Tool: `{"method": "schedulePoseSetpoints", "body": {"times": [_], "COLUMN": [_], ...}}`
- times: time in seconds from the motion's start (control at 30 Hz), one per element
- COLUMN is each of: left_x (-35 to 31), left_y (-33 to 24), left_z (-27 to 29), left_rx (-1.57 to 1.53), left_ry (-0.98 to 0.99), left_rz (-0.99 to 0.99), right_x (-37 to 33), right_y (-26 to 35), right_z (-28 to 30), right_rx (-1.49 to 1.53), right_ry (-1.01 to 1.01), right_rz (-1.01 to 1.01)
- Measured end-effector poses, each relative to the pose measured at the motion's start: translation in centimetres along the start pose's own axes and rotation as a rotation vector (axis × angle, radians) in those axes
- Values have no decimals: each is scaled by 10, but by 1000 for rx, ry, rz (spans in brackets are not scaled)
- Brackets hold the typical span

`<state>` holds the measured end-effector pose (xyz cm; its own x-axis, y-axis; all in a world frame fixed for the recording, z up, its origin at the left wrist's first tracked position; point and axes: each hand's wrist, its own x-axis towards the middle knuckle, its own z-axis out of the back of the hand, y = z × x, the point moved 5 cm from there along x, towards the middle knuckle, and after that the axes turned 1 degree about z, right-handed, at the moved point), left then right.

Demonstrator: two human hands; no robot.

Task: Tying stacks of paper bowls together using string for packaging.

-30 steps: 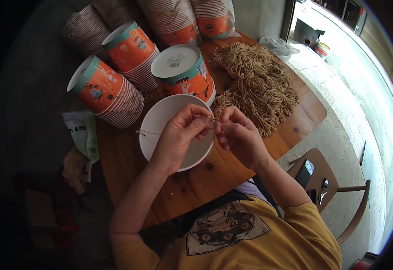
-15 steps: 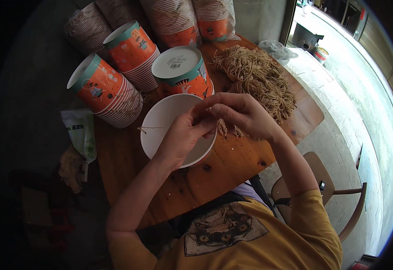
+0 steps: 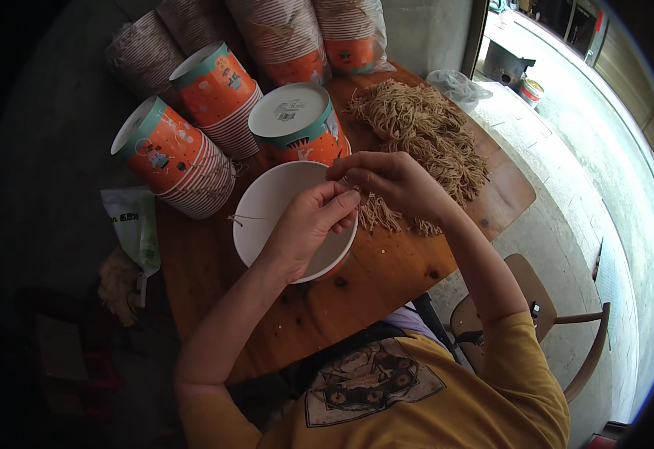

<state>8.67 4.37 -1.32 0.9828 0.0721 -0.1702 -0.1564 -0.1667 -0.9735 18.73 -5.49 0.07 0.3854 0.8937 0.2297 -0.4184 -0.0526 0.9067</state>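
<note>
Landmark: white bowl. Left of it, a tilted stack of orange tubs. A thin tan cord projects past the bowl's left rim and runs inward behind the left hand. Left hand above the bowl: thumb pressed to curled forefinger, pinching the cord. Right hand at the bowl's upper right, fingertips meeting the left's; cannot tell whether they grip cord. Beyond the bowl, farther right: heap of tan cords.

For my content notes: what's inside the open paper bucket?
The paper bucket shows white inside, with a tan string at its left side; the left hand covers the middle, hiding anything beneath.
</note>
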Motion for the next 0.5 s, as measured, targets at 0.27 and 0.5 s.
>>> {"method": "schedulePoseSetpoints", "body": {"times": [0.27,0.5], "left_x": [1,4], "left_y": [1,0], "left_z": [1,3], "left_rx": [-45,-63], "left_ry": [-40,-27], "left_rz": [45,27], "right_x": [-18,-30], "right_y": [-2,10], "right_z": [14,2], "right_rx": [180,-167], "right_ry": [-282,-288], "right_rz": [46,234]}}
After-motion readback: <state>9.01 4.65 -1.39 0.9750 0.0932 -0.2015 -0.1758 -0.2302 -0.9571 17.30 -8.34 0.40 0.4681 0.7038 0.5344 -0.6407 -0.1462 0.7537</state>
